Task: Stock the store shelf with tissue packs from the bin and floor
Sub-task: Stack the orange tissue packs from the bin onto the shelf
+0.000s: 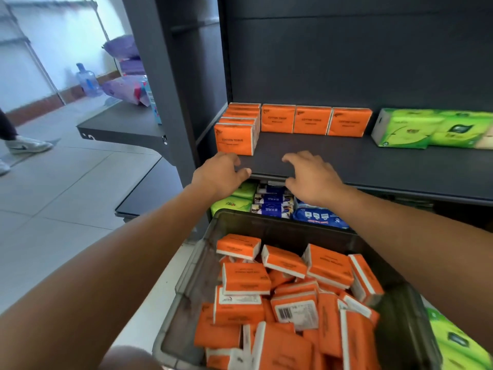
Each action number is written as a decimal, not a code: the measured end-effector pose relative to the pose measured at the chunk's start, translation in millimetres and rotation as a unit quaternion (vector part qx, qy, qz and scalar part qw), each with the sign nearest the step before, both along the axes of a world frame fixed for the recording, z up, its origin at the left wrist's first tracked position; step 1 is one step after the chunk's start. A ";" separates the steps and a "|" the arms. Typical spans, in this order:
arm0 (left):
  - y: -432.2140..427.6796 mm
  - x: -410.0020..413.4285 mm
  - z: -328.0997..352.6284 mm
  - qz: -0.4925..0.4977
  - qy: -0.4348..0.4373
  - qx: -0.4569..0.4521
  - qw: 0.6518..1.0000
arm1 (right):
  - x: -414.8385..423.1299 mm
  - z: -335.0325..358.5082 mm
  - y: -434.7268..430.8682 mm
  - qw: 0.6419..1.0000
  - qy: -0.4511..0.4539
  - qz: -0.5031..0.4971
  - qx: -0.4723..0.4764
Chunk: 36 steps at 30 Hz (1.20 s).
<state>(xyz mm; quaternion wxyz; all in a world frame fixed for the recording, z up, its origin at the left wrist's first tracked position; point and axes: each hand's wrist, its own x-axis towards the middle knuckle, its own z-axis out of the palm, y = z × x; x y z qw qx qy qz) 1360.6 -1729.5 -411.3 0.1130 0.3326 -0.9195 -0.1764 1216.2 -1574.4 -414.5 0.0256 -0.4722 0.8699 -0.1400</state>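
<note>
Hands over shelf (maybe touching), orange packs left, bin below

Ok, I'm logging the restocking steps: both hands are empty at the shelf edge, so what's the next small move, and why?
Probably lower a hand into the bin and grip one of the orange packs. The left hand and right hand hold nothing, the bin is piled high, and the shelf lies bare in front of the back row.
</note>
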 end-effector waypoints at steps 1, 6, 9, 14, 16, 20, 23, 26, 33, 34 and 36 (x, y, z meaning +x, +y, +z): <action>5.8 4.2 1.4 0.003 -0.016 -0.007 1.000 | 3.8 -1.2 10.2 1.000 -0.005 -0.004 0.005; 37.3 22.9 -3.5 0.012 -0.100 0.022 0.995 | 20.7 -18.3 54.6 0.999 -0.026 -0.012 0.033; 48.4 30.3 -22.7 0.021 -0.159 0.031 0.987 | 28.7 -32.7 75.5 0.998 -0.040 -0.022 0.047; 54.0 38.5 -77.6 0.017 -0.242 0.064 0.968 | 33.7 -58.4 99.0 0.994 -0.093 -0.035 0.052; 60.3 41.5 -99.0 0.031 -0.247 0.108 0.962 | 31.8 -69.2 104.9 0.993 -0.098 -0.037 0.059; 60.1 48.9 -156.6 0.059 -0.249 0.195 0.947 | 27.5 -88.7 113.5 0.990 -0.112 -0.052 0.074; 56.8 54.7 -198.7 0.047 -0.241 0.249 0.937 | 21.2 -102.4 117.8 0.989 -0.110 -0.057 0.086; 71.7 57.0 -186.4 0.084 -0.205 0.276 0.935 | 15.8 -113.2 120.6 0.986 -0.117 -0.070 0.099; 70.8 51.6 -175.6 0.150 -0.062 0.423 0.891 | 7.5 -126.5 128.5 0.981 -0.133 -0.086 0.114; 69.3 50.8 -175.2 0.166 -0.052 0.442 0.880 | 6.3 -127.7 130.4 0.980 -0.134 -0.088 0.115; 65.8 50.0 -170.4 0.167 -0.058 0.467 0.866 | 4.4 -129.9 133.2 0.979 -0.140 -0.093 0.116</action>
